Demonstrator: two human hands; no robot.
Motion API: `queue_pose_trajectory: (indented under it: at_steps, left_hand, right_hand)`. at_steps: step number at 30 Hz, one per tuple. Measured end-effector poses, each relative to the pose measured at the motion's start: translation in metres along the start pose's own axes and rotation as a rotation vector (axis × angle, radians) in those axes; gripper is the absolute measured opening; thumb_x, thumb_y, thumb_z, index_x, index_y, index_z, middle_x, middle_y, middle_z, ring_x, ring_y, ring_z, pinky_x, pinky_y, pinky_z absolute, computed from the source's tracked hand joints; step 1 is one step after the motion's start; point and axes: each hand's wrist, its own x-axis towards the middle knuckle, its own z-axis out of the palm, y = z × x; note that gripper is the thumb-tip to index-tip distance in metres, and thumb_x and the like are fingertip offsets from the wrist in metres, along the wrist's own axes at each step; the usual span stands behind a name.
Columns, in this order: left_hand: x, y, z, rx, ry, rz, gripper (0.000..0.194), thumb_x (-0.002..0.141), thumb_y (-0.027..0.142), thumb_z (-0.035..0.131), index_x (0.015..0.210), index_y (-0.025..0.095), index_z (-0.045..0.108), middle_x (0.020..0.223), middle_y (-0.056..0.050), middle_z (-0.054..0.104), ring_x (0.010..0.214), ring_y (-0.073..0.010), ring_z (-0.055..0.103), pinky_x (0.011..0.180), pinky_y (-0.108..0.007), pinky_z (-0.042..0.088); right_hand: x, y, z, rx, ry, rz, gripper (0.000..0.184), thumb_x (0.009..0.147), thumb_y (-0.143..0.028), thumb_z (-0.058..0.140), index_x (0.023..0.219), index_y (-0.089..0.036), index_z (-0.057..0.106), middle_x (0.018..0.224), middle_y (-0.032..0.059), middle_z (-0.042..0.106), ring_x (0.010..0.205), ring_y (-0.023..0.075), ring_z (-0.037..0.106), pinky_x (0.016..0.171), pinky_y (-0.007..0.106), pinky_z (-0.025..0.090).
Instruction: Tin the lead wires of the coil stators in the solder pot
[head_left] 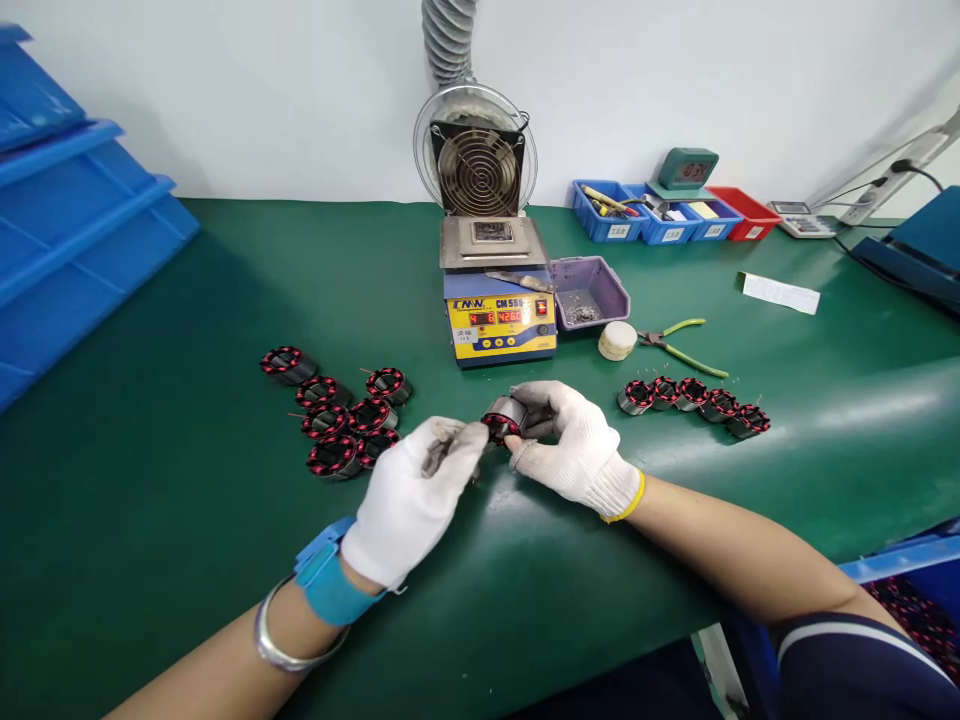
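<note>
In front of the solder pot (501,330), my gloved right hand (574,440) grips a small motor stator (504,415), a grey ring with red and black windings, on its side. The fingertips of my gloved left hand (420,490) are pinched together at the stator's left face; whether a wire lead is between them is hidden. To the left stand several similar stators (334,455) in a loose group, some with thin wire ends sticking out. Several more stators (691,393) form a slanting row on the right.
A purple tray (619,290) with metal scraps adjoins the pot, whose lid area holds a scraper (521,281). Nearby are a round cream pad (617,340) and green-handled cutters (686,345). Small bins (600,228) line the wall. Blue crates (82,230) stand left.
</note>
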Motion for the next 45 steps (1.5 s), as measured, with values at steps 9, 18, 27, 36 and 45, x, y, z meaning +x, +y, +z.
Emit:
queue_pose_trajectory:
  at_steps: [9, 18, 27, 36, 45]
  left_hand:
    - [-0.016, -0.028, 0.002, -0.041, -0.031, 0.141, 0.014, 0.089, 0.027, 0.051, 0.09, 0.018, 0.061, 0.076, -0.001, 0.065, 0.059, -0.0112, 0.059, 0.057, -0.022, 0.05]
    - [0.003, -0.025, 0.017, 0.129, -0.319, 0.058, 0.022, 0.089, 0.034, 0.051, 0.101, 0.02, 0.063, 0.093, -0.004, 0.071, 0.082, -0.0166, 0.066, 0.075, -0.028, 0.052]
    - [0.006, -0.03, 0.015, 0.083, -0.359, 0.004, 0.024, 0.085, 0.033, 0.053, 0.103, 0.02, 0.063, 0.096, -0.003, 0.073, 0.087, -0.0178, 0.068, 0.08, -0.029, 0.053]
    - [0.007, -0.026, 0.014, 0.095, -0.368, -0.009, 0.025, 0.084, 0.032, 0.053, 0.104, 0.021, 0.063, 0.097, -0.003, 0.073, 0.088, -0.0188, 0.068, 0.081, -0.031, 0.052]
    - [0.008, -0.026, 0.015, 0.061, -0.317, 0.02, 0.024, 0.084, 0.03, 0.055, 0.103, 0.019, 0.064, 0.095, -0.004, 0.073, 0.087, -0.0191, 0.068, 0.08, -0.032, 0.054]
  right_hand:
    - [0.047, -0.02, -0.026, -0.255, 0.07, -0.21, 0.046, 0.068, -0.024, 0.067, 0.113, -0.018, 0.062, 0.097, 0.0021, 0.068, 0.083, 0.0166, 0.066, 0.077, 0.028, 0.057]
    - [0.206, -0.113, -0.053, -1.201, 0.09, -0.531, 0.043, 0.08, -0.03, 0.061, 0.122, -0.02, 0.056, 0.114, 0.0073, 0.059, 0.106, 0.0275, 0.057, 0.088, 0.042, 0.048]
    - [0.248, -0.124, -0.021, -1.447, -0.012, -0.452, 0.045, 0.076, -0.024, 0.069, 0.118, -0.013, 0.059, 0.119, 0.0165, 0.057, 0.106, 0.0349, 0.058, 0.088, 0.048, 0.049]
    - [0.248, -0.123, -0.016, -1.521, -0.061, -0.455, 0.049, 0.074, -0.02, 0.069, 0.121, -0.015, 0.057, 0.121, 0.0195, 0.055, 0.108, 0.0384, 0.056, 0.086, 0.052, 0.049]
    - [0.243, -0.134, -0.022, -1.428, 0.014, -0.464, 0.045, 0.075, -0.026, 0.066, 0.119, -0.015, 0.059, 0.119, 0.0161, 0.058, 0.105, 0.0322, 0.058, 0.086, 0.046, 0.048]
